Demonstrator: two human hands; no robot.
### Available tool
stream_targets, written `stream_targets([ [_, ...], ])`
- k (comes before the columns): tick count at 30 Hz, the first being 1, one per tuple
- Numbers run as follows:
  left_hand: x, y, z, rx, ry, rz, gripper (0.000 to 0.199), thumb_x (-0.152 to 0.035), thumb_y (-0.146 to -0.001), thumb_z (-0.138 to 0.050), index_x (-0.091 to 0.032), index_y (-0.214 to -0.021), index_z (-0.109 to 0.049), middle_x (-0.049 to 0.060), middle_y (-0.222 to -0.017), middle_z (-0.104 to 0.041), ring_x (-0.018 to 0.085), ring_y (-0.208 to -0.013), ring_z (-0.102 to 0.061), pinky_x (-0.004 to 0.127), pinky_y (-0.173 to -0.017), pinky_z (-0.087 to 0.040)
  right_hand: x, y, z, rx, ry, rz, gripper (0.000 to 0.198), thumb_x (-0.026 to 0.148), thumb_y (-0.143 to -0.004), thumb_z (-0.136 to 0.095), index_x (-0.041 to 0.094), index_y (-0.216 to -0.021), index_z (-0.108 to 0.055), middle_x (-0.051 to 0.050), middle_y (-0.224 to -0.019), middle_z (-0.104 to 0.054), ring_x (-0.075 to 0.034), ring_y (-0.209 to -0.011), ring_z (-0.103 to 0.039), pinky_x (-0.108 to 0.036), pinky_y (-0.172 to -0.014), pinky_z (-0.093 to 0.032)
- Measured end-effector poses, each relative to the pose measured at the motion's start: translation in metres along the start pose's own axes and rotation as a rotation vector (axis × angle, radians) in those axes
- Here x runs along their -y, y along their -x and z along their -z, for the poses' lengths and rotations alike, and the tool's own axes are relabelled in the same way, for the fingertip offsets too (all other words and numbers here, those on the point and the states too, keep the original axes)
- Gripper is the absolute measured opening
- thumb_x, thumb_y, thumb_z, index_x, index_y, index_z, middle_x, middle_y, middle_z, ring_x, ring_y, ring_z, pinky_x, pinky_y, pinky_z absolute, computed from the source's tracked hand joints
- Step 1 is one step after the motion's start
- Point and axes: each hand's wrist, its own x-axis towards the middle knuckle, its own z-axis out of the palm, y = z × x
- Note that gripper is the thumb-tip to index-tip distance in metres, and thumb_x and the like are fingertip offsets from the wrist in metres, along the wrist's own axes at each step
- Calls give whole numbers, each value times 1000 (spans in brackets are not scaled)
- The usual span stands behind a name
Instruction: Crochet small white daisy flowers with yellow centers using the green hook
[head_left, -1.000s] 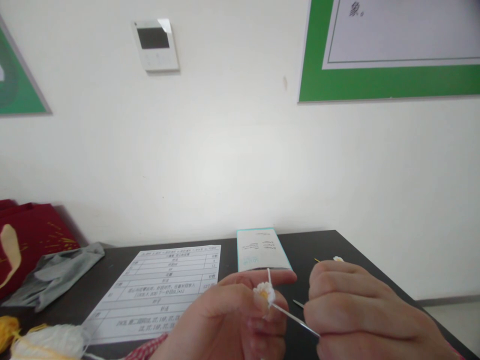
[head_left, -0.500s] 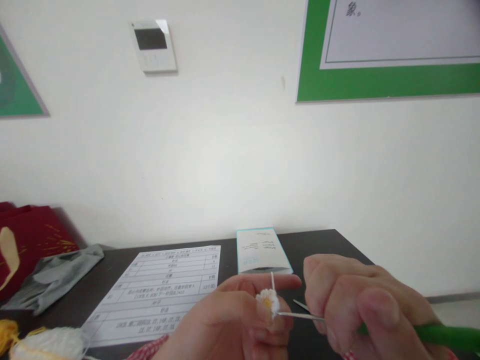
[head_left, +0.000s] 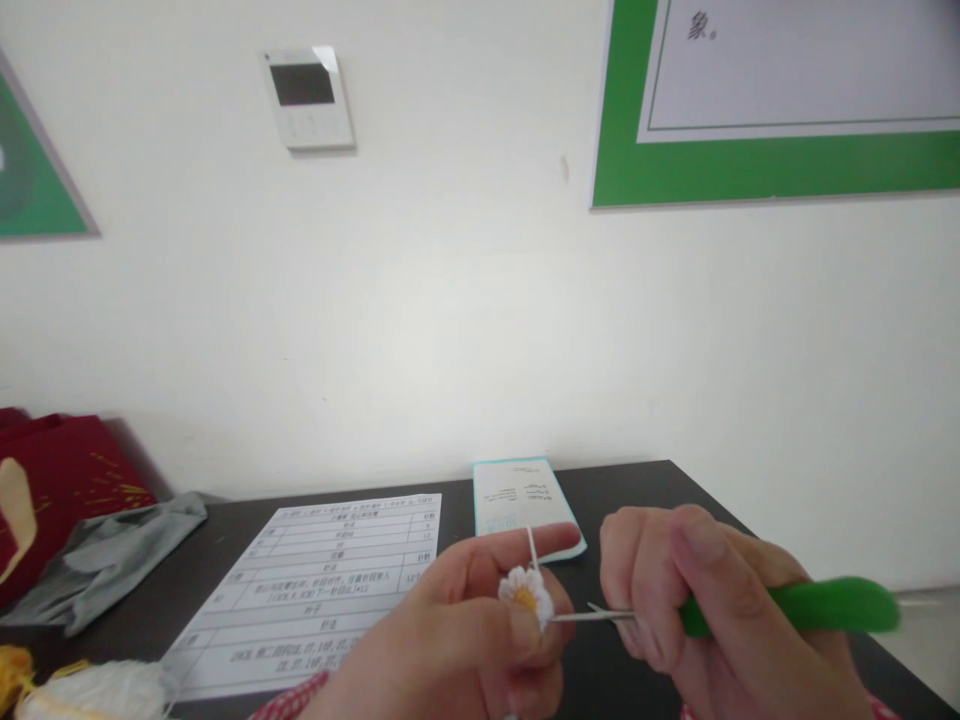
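Observation:
My left hand (head_left: pixel 457 620) pinches a small crocheted flower (head_left: pixel 525 596) with white petals and a yellow centre between thumb and fingers. White yarn (head_left: pixel 534 548) runs from the flower up over its outstretched index finger. In my right hand (head_left: pixel 720 600) is a crochet hook with a thick green handle (head_left: pixel 832 606). The hook's metal shaft (head_left: pixel 581 617) points left, its tip meeting the flower's right edge. A second pointed metal piece shows beside the shaft, near the right fingers; what it belongs to is hidden.
A printed pattern sheet (head_left: pixel 330 570) lies on the dark table (head_left: pixel 637 490). Behind my hands is a pale, blue-edged packet (head_left: pixel 517 490). At left are white yarn (head_left: pixel 105 690), yellow yarn (head_left: pixel 13 672), a grey cloth (head_left: pixel 127 550) and a red bag (head_left: pixel 67 470) against the wall.
My left hand has shifted slightly left and up, and the flower now faces the camera more. My right hand has turned, showing more of the green handle, its thumb now on top.

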Motion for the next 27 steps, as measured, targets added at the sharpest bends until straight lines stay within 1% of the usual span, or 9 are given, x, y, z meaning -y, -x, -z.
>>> stream_targets([
  [4,-2,1,-3,-102,-92,-21,40,-13,-72,-80,-16,-111,-74,0,-73,-61,5,-56,-48,21,-58,-35,3,4,1,54,180,213,54,43,-104,-43,24,-57,-64,1,-48,-54,-13,-49,-53,-28,-52,-42],
  [6,-1,2,-2,-102,-116,-38,42,-14,-72,-81,-17,-113,-74,0,-75,-63,5,-56,-49,21,-58,-35,4,4,2,84,220,255,54,42,-104,-41,25,-59,-64,1,-49,-55,-13,-49,-53,-29,-54,-43],
  [9,2,2,4,-47,-137,-74,44,-16,-72,-82,-18,-116,-73,-1,-76,-62,5,-57,-50,20,-55,-34,2,2,1,48,149,161,56,44,-103,-43,24,-55,-63,1,-46,-54,-12,-48,-52,-28,-51,-41],
  [13,5,-1,11,55,-152,-75,44,-19,-75,-82,-21,-118,-72,-3,-73,-58,4,-53,-49,20,-53,-33,-2,-1,-1,-2,-71,-89,58,52,-97,-54,22,-47,-63,0,-44,-53,-11,-44,-46,-26,-44,-36],
  [15,6,-3,13,85,-162,-68,46,-18,-76,-81,-22,-121,-70,-4,-72,-56,3,-53,-48,19,-53,-33,-4,-4,-3,-23,-161,-174,58,54,-93,-60,22,-45,-62,0,-43,-51,-11,-42,-43,-26,-41,-32],
  [18,7,-4,13,105,-167,-71,45,-16,-78,-79,-21,-122,-70,-4,-72,-54,3,-54,-46,19,-53,-33,-5,-9,-7,-39,-216,-259,57,54,-88,-65,22,-42,-60,1,-40,-49,-11,-39,-39,-26,-37,-24],
  [21,7,-2,12,130,-146,-60,45,-14,-78,-76,-21,-122,-70,-4,-72,-53,3,-53,-43,18,-52,-31,-4,-12,-8,-40,-218,-287,59,56,-88,-63,21,-41,-57,1,-40,-47,-10,-39,-37,-26,-37,-22],
  [24,6,-2,10,108,-76,-9,45,-9,-75,-73,-17,-119,-71,-2,-71,-51,3,-53,-38,17,-52,-30,-2,-10,-5,-5,-159,-205,60,54,-93,-59,21,-42,-58,1,-41,-47,-10,-40,-40,-26,-40,-29],
  [27,5,-3,6,75,5,48,44,-9,-70,-71,-12,-114,-73,-2,-67,-49,4,-53,-34,16,-50,-29,2,-3,-1,44,3,-15,60,49,-100,-50,22,-47,-60,1,-44,-51,-11,-45,-47,-26,-46,-37],
])
